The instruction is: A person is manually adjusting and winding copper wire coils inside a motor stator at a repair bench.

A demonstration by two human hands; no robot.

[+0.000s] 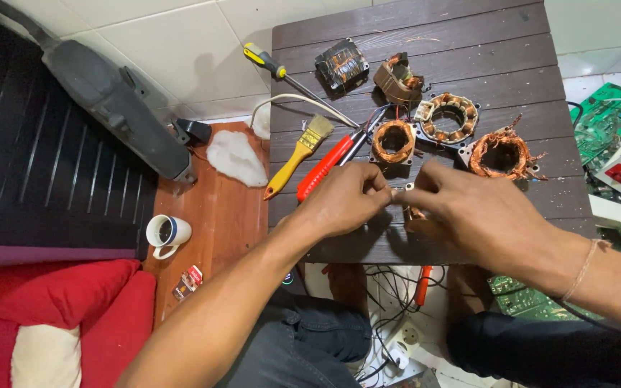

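The left hand (346,197) and the right hand (468,212) meet fingertip to fingertip over the near part of the dark slatted desk (540,65). Both are pinched closed on a small copper-wound part (412,210), most of it hidden under the right hand's fingers, so its shape cannot be told.

Just beyond the left hand's knuckles lies a red-handled tool (327,167), slanting away, and to its left a yellow-handled paintbrush (297,154). Directly past the point where the fingertips meet sits a copper coil winding (394,140). Beyond the right hand rests a larger, ragged copper winding (501,154), and between those two, a little further off, a ring-shaped stator (451,116) with copper coils round its inside.

Further still from the hands are a brown wound core (397,80), a dark square transformer block (342,65) and, far to the left hand's side, a screwdriver (276,70) with a yellow and black handle.

Off the desk, well to the left of the left forearm, a white mug (167,233) stands on a reddish wooden surface (217,215).
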